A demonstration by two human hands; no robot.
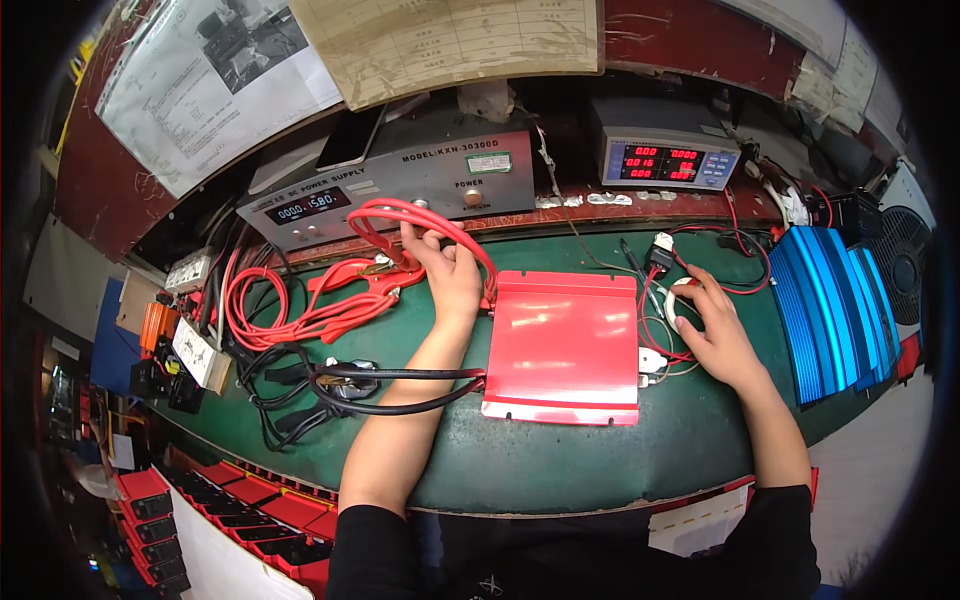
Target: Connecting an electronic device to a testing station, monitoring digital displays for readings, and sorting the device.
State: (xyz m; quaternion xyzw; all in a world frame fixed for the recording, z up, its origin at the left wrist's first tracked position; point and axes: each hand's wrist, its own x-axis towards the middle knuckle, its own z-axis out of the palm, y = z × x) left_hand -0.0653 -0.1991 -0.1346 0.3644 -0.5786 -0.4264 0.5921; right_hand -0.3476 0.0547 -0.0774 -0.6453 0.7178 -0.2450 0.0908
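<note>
My left hand [442,268] reaches under an arch of thick red cable [455,232], fingers curled in front of the power supply. A large red clamp [385,285] lies close against it; what the fingers hold, if anything, is hidden. The cables run from the left side of a flat red metal box [562,345], where two thick black cables [400,390] also come out. To the right of the box, my right hand [718,330] rests with thumb and fingers apart over a white ring-shaped thing [672,303]. Thin wires and a black plug [660,257] lie beside its fingertips.
Behind stand a grey power supply [420,185] and a meter with red digits [665,160]. Blue finned housings [825,310] stand at right. Coiled red cable [255,305] and black clamps [340,385] lie on the left of the green mat [570,465]. Red-cased units [250,490] sit below left.
</note>
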